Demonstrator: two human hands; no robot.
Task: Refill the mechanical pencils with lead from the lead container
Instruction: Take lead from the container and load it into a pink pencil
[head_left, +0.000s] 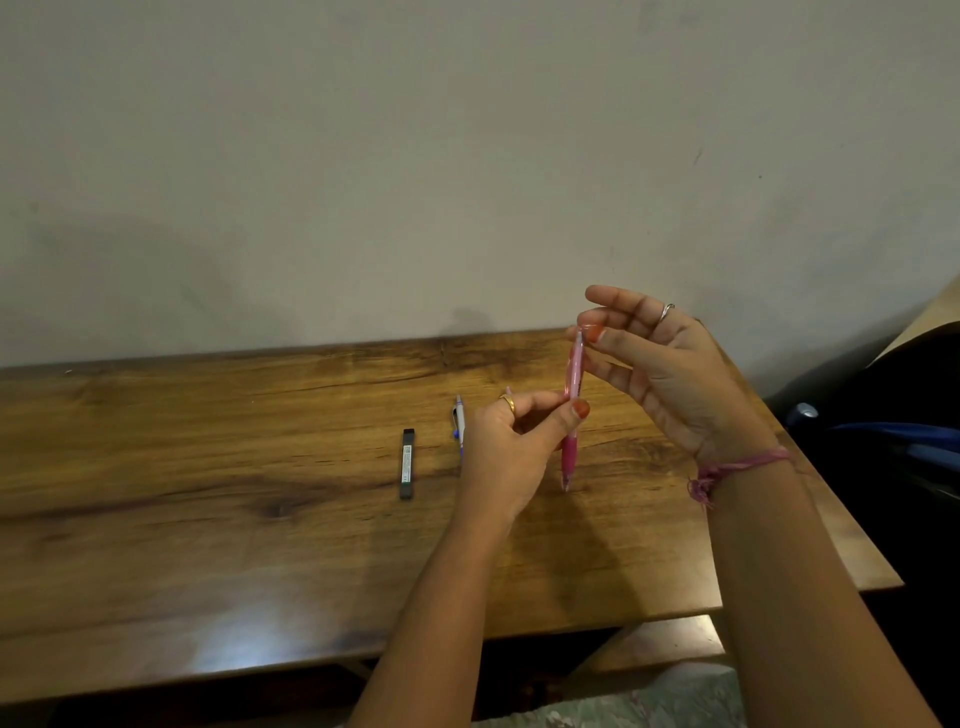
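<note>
Pink mechanical pencil (573, 415) held nearly upright above the wooden table (208, 467), tip down, darker pink grip section near the bottom, top end up by the right fingertips. Left hand (511, 452) pinching the barrel at mid-length between thumb and forefinger, remaining fingers curled in, gold ring (507, 402) on one finger. Right hand (660, 369) raised beside the pencil's top, thumb and a fingertip closed on the cap end, other fingers spread loosely above, silver ring (667, 312) on one of them, pink thread bracelet (737, 467) tied at the wrist. White and blue mechanical pencil (459, 423) lying flat on the table just left of the left hand, partly hidden behind it. Dark lead container (408, 464), slim and rectangular with a pale label, lying flat on the table a little further left, apart from both hands, cap end away from the viewer. Plain pale wall (467, 156) behind the table. Dark objects with blue parts (893, 431) off the table's right edge, too dim to identify.
</note>
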